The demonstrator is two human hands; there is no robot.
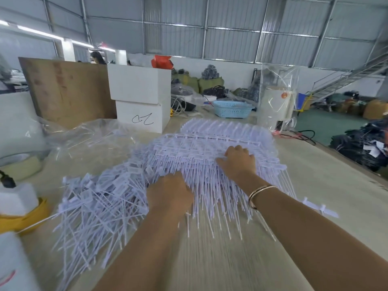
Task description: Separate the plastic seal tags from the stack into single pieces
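Note:
A thick stack of white plastic seal tags (201, 148), still joined in comb-like sheets, lies in the middle of the table with the thin tails pointing toward me. My right hand (238, 161) lies on top of the stack, its fingers curled into the tags. My left hand (169, 193) presses into the tails at the stack's near left edge; its fingertips are hidden among them. A loose heap of single tags (98, 198) spreads over the table to the left of my left hand.
Crumpled clear plastic (92, 135) lies at the back left before two white boxes (140, 99). A blue basket (232, 109) and a bagged white appliance (275, 106) stand behind the stack. A yellow tape roll (23, 219) sits at the left edge. The table's right edge (344, 164) drops to the floor.

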